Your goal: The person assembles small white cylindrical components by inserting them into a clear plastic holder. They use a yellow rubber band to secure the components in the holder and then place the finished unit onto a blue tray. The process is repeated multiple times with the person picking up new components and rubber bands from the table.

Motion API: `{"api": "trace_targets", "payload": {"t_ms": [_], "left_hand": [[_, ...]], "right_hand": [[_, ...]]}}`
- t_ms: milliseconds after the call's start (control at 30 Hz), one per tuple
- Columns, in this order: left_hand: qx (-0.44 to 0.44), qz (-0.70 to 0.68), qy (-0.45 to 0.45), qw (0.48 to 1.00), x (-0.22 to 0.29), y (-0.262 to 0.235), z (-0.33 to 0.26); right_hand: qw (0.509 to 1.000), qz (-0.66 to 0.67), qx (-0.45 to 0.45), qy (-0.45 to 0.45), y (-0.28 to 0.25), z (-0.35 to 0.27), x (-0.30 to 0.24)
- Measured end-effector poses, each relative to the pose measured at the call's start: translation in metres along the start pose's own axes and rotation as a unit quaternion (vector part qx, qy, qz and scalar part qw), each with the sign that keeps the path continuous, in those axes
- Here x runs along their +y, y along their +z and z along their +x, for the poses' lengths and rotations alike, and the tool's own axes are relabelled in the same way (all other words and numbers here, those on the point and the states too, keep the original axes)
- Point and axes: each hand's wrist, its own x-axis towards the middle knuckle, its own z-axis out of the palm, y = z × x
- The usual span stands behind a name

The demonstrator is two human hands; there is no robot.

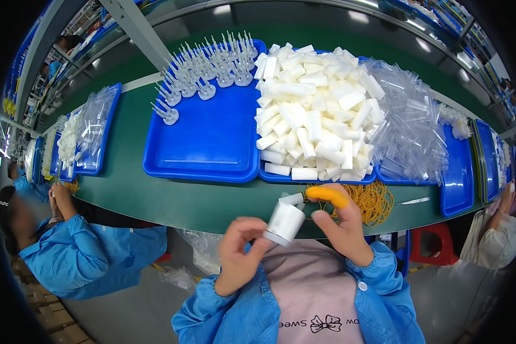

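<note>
Above my lap, my left hand [243, 243] is closed around the lower end of a white cylindrical part [286, 221] with a grey rim, held tilted. A small white piece [292, 199] and a bit of clear plastic show at its upper end; how they join it I cannot tell. My right hand [345, 226] is just to the right, index finger and thumb apart, with nothing visible between them. An orange finger cot [327, 195] covers that index finger, its tip close to the small white piece. Behind it, yellow rubber bands [375, 202] lie heaped on the green table [212, 198].
Ahead stand a blue tray [203, 137] with upright clear stemmed parts [223, 63], a heap of white foam blocks [318, 114], and clear plastic sleeves [410, 126] on another tray. Metal tweezers [413, 201] lie at right. A co-worker in blue [92, 252] sits at left, another person [493, 235] at right.
</note>
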Motion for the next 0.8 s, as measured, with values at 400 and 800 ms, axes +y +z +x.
{"api": "trace_targets", "payload": {"t_ms": [400,800], "left_hand": [[0.119,0.095,0.136,0.979,0.017,-0.031,0.008],[-0.192,0.327,0.407,0.831,0.037,-0.006,0.009]], "right_hand": [[0.927,-0.365,-0.024,-0.087,0.024,0.002,0.006],[0.952,0.234,0.006,0.195,-0.028,0.014,-0.029]]}}
